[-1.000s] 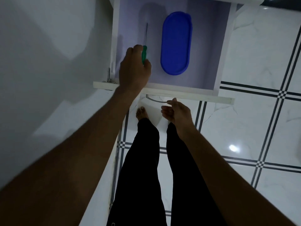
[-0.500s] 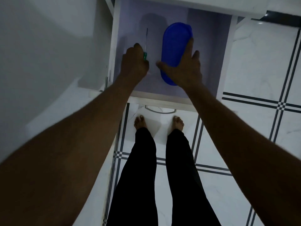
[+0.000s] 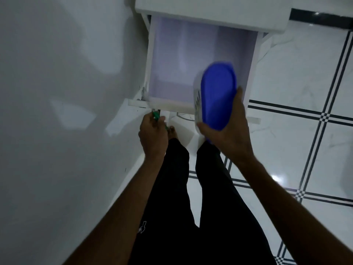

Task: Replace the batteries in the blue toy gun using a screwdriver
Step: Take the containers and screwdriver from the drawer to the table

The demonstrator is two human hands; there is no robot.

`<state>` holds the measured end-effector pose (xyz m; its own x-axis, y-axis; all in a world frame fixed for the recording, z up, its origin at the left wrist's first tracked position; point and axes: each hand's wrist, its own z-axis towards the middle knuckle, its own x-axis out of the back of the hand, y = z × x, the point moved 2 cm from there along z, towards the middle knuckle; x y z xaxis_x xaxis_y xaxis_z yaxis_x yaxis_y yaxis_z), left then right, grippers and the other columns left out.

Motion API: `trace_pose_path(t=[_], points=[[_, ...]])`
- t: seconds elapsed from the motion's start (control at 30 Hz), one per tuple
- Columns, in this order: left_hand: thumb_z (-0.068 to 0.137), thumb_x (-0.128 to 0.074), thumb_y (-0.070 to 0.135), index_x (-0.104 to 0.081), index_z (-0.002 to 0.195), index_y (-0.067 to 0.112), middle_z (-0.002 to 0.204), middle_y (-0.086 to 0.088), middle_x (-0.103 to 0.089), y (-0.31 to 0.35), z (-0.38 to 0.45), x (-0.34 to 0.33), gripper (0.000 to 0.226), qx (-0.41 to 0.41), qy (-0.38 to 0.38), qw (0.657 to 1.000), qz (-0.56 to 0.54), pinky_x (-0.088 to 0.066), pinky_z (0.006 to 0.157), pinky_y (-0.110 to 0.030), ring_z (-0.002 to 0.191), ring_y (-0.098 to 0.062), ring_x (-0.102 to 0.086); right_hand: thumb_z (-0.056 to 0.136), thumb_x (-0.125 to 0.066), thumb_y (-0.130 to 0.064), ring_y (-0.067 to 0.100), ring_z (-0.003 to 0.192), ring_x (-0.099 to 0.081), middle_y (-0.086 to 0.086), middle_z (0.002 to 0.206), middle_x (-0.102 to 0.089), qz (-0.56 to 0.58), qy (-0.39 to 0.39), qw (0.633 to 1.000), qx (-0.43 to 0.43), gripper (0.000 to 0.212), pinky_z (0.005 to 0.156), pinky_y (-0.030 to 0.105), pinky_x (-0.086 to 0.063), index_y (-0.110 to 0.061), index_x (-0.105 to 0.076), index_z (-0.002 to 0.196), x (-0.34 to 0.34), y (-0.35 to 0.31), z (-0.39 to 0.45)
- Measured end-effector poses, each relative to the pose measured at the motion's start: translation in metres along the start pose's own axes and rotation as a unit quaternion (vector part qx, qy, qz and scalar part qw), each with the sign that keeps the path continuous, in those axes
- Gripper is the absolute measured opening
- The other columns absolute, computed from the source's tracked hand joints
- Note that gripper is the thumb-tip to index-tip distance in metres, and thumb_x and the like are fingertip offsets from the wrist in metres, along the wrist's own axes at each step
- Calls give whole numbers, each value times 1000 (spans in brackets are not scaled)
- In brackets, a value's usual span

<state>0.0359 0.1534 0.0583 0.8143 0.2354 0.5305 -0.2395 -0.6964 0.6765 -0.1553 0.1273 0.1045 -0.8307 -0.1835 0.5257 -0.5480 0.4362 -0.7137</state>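
Observation:
My right hand grips an oval container with a blue lid and a pale body, tilted and lifted above the front right of the open white drawer. My left hand is curled round a green-handled screwdriver, held just in front of and below the drawer's front edge. Only bits of the green handle show between the fingers; the shaft is hidden. The blue toy gun is not in view.
The drawer sticks out from a white cabinet, with a white wall close on the left. Below are my legs in black trousers, bare feet, and a glossy white tiled floor with dark lines.
Both hands have drawn back out of the drawer. The right hand lifted the blue-lidded container up and toward me. The left hand carried the screwdriver down past the drawer front.

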Motion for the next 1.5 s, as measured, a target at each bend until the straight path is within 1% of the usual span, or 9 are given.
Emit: trace_pose_path(t=[0.1,0.2,0.33,0.47,0.63,0.93,1.07,1.33,1.5], points=[[93,-60,13,-64,97,17,98,-7,-71,-6,5,-14,7,191,17,965,-181,-56,90,-44,88,-18,-67,67,-86,-36,-3,128,-25,-16,153,-21,21,-45,998,-42,125,92,8,-27,-27,3,155,-6,30,-42],[94,-57,2,-57,113,8,110,-13,-65,5,21,-29,20,238,57,921,-304,-57,88,-37,87,-19,-67,65,-87,-39,7,134,-30,-12,156,-20,-6,-90,992,-82,127,102,28,-36,-32,3,154,-15,63,-56],[95,-52,-3,-56,112,8,108,-12,-66,7,28,-36,21,214,53,913,-343,-58,84,-32,90,-20,-70,63,-75,-58,18,144,-24,-3,162,-13,-71,-133,988,-42,128,108,32,-29,-26,8,154,-25,89,-47],[95,-52,-1,-59,109,10,96,-6,-69,17,43,-43,19,207,36,902,-378,-58,79,-30,94,-20,-70,62,-70,-63,30,142,-33,5,159,-22,-112,-150,982,-28,125,104,50,-47,-20,3,154,-38,106,-28],[94,-54,0,-58,116,10,107,-8,-69,42,67,-56,24,197,7,891,-409,-58,83,-31,96,-19,-69,65,-85,-47,25,128,-45,7,148,-35,-141,-138,980,1,126,86,31,-47,-16,-1,154,-42,104,10],[98,-49,4,-50,130,8,124,-11,-65,88,121,-80,32,170,-63,874,-451,-55,92,-36,105,-20,-66,59,-82,-49,24,121,-48,11,144,-39,-156,-47,986,41,130,87,40,-53,-13,0,154,-41,74,110],[99,-47,4,-48,133,9,130,-10,-61,106,139,-90,34,158,-97,860,-476,-57,82,-32,103,-19,-65,64,-86,-40,25,123,-46,14,145,-37,-152,-31,987,50,127,87,35,-48,-8,-2,154,-37,67,129],[100,-44,1,-49,128,9,135,-9,-58,135,169,-108,30,152,-109,841,-507,-57,77,-30,103,-20,-63,58,-84,-48,23,118,-50,8,141,-41,-125,-19,991,30,127,86,46,-57,-15,-6,153,-40,72,134],[98,-49,3,-50,130,7,127,-11,-62,130,167,-105,31,156,-114,866,-462,-58,82,-31,101,-20,-65,66,-87,-35,24,127,-45,12,148,-36,-117,-6,993,11,125,95,34,-45,-7,-3,154,-32,74,122]])
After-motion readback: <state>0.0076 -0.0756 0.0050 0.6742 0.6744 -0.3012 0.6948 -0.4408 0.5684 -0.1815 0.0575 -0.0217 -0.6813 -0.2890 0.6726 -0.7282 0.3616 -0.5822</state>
